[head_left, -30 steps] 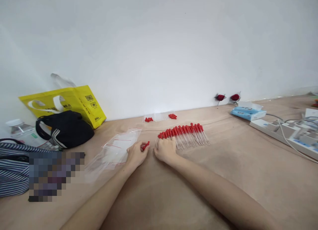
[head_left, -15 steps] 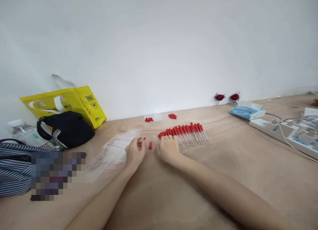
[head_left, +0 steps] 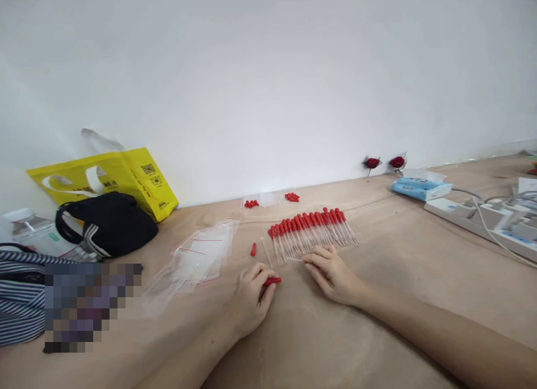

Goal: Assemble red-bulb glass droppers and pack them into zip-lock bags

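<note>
My left hand point(head_left: 255, 299) pinches a red rubber bulb point(head_left: 273, 281) that points to the right, low over the table. Across from it, my right hand point(head_left: 331, 274) grips a thin clear dropper tube point(head_left: 294, 259) between thumb and fingers, its free end toward the left. Tube and bulb are apart. Beyond the hands lies a slanting row of droppers point(head_left: 310, 229), clear tubes topped with red bulbs. One loose red bulb point(head_left: 253, 249) rests left of the row, and a bare clear tube point(head_left: 265, 252) lies beside it.
Flat clear zip bags point(head_left: 205, 252) lie at left. Small heaps of red bulbs point(head_left: 292, 197) sit by the wall on clear plastic. A yellow bag point(head_left: 142, 182) and black pouch point(head_left: 121, 224) stand far left; tissues point(head_left: 419, 187) and a power strip point(head_left: 444, 212) are at right.
My left hand has moved right and nearer with the red bulb. My right hand has moved right, away from the row's left end, and now shows a clear tube in its fingers.
</note>
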`<state>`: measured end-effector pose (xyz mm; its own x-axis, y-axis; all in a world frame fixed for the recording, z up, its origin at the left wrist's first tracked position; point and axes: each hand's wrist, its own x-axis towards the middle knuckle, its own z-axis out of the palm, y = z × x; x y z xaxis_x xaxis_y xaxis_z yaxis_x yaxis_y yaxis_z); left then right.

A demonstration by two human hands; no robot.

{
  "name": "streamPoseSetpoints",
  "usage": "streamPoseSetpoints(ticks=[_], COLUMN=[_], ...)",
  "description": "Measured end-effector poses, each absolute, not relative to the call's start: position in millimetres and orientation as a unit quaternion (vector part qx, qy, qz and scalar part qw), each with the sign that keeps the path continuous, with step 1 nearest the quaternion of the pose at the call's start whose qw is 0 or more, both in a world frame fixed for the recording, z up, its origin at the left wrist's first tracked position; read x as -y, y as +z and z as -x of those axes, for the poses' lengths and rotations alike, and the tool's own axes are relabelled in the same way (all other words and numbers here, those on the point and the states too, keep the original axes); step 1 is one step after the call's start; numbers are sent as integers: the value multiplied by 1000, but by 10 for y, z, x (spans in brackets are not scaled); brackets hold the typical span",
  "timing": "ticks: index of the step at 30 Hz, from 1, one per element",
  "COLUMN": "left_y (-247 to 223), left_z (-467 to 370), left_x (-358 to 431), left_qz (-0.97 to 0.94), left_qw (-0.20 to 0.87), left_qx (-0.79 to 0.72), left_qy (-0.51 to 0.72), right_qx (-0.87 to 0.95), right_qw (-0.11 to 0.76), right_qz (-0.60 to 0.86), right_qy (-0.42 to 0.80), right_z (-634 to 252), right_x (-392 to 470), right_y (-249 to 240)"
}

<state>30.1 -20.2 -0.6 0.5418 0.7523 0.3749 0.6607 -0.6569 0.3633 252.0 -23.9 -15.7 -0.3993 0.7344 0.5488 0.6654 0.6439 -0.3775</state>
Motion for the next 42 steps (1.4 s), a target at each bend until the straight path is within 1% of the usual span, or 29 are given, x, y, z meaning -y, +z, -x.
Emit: streamPoseSetpoints(ticks=[8,15,22,28,31,33,39,42], left_y=[-24,-12,-58,-99,-92,-77,-28,-39], left_z=[-271,-275,-298,-295,-286,-283,-299,-305], left_x=[163,152,158,158,156,157,180,194], left_qz=[-842,-831,-798,-776,-785,-794,-849,-872], left_qw=[140,150,243,274,268,253,154,123], left_qx=[-444,-442,-440,-444,-436,-432,-390,-370], left_qy=[271,301,334,353,348,346,320,295], right_qx=[842,860,861,855,855,859,884,891], right_qw=[345,328,332,334,332,327,297,284], right_qz=[404,377,368,366,362,362,357,354], right_qy=[91,101,112,152,166,155,55,14], right_z=[-2423,-2352,-2315,-2320,-2347,-2365,-2414,-2421], right_x=[310,329,355,349,318,307,310,319], right_y=[-114,-127,-146,-101,-91,-89,-78,-86])
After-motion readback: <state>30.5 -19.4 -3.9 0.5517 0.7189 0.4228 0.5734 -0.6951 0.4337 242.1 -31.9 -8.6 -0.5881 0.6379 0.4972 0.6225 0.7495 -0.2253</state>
